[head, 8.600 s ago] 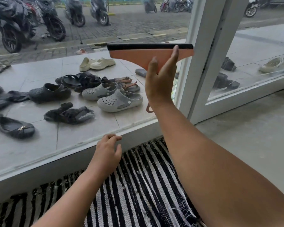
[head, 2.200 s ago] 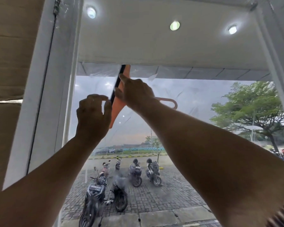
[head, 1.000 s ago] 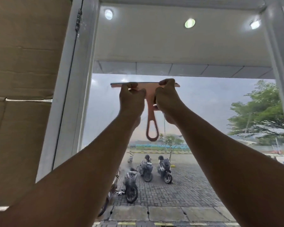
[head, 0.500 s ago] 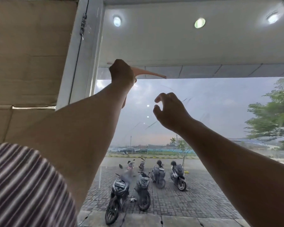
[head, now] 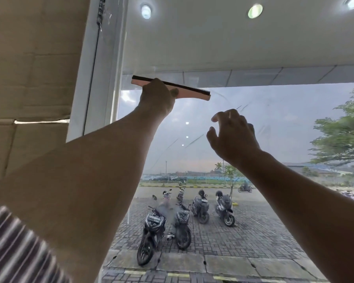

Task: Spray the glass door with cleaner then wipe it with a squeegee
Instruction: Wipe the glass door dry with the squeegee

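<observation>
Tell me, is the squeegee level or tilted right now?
Tilted: the squeegee slopes down to the right, its left end higher, gripped by the left hand.

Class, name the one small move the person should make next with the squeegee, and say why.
Probably pull the squeegee straight down: the left hand grips it high up at the glass door beside the frame, streaks show below it, and the right hand is free.

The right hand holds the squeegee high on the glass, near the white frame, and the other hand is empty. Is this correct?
No. In the head view the left hand holds the squeegee high on the glass, near the white frame; the right hand is the empty one.
</observation>
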